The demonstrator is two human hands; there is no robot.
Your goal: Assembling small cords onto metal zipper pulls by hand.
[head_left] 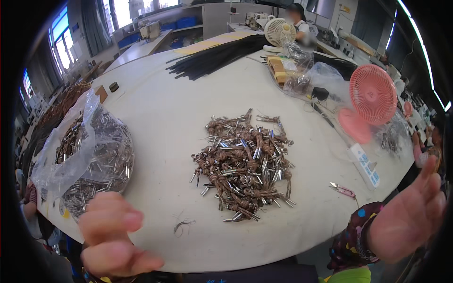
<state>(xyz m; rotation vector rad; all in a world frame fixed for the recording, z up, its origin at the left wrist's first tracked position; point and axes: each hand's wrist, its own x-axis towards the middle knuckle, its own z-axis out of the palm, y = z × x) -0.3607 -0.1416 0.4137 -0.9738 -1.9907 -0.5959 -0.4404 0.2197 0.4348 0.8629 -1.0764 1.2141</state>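
Plastic bag (78, 160): clear, full of brown cord pieces with silvery tips, on the tabletop's (155, 104) left
Left hand (113, 231): near the bag, fingers loosely bent, released, nothing seen in them
Loose threads (181, 227): small dark tangle
Knotted cord pile (245, 165): heaped mid-tabletop, touched by neither hand
Snips (343, 189): pink-handled, right of the pile
Power strip (364, 165): white, before the pink fan (373, 94)
Right hand (408, 217): raised, palm inward, fingers extended, released

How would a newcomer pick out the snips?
On the big cream table, find the white power strip toward the right. Just left of its near end lie the snips, small, with pinkish handles. Their pointed silver blades set them apart from the blocky strip.
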